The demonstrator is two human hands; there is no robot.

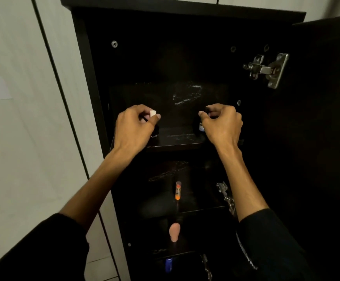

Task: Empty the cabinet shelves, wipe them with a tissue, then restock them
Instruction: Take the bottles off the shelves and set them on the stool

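Apparently both hands gripped small bottles at the top shelf [177,138] front edge: left hand [133,126] a white-capped one [153,113], right hand [222,123] a dark one [201,126]. Risk: dim cabinet, a slipping bottle could drop onto lower shelves.

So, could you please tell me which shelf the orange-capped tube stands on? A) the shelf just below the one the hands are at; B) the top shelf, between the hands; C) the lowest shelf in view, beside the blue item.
A: the orange-capped tube stands upright on the shelf directly below the top shelf, where the left hand and right hand are.
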